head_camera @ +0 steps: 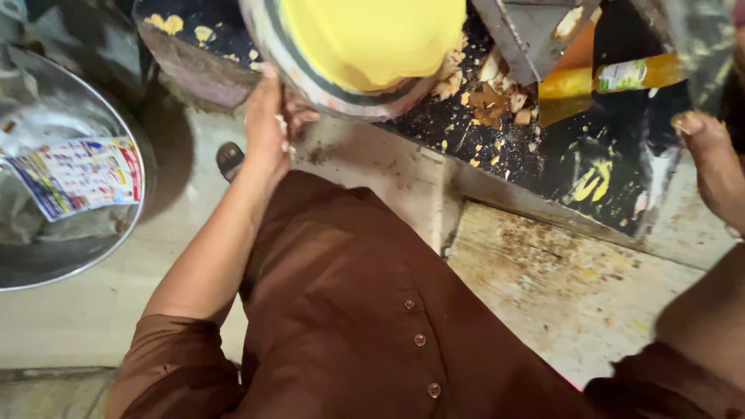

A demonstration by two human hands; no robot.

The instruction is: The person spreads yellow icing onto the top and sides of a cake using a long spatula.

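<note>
At the top centre of the frame, the left hand (268,128) presses against the outer wall of a striped bowl (310,74) holding yellow batter (372,35), fingers together and curled onto its side. At the right edge, the right hand (714,167) hangs free, fingers loosely together, gripping nothing. Food scraps (493,97) litter the dark counter (605,171) between them. A steel basin (46,194) sits at the left.
</note>
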